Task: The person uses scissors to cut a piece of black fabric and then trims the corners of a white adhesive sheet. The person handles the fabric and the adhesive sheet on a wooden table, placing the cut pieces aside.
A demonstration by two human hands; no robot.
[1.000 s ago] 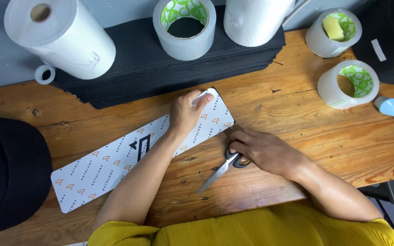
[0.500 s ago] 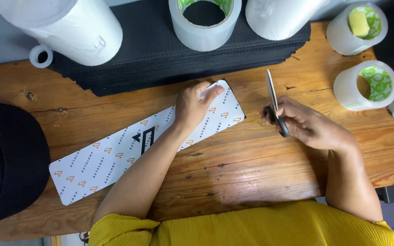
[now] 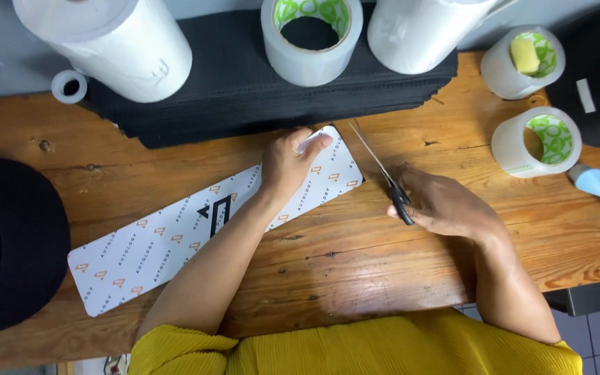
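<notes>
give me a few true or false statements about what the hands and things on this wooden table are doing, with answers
1. The right hand holds scissors with the blades pointing away from the person. True.
2. The left hand rests on the far end of a long white printed box. True.
3. The box stands upright on its end. False: it lies flat, slanting across the wooden table.
4. The scissors are cutting into the box. False: the blades sit beside its far corner, apart from it.
5. Two tape rolls sit to the person's right. True.
6. The black foam sheets lie nearest the person. False: they lie at the far edge.
</notes>
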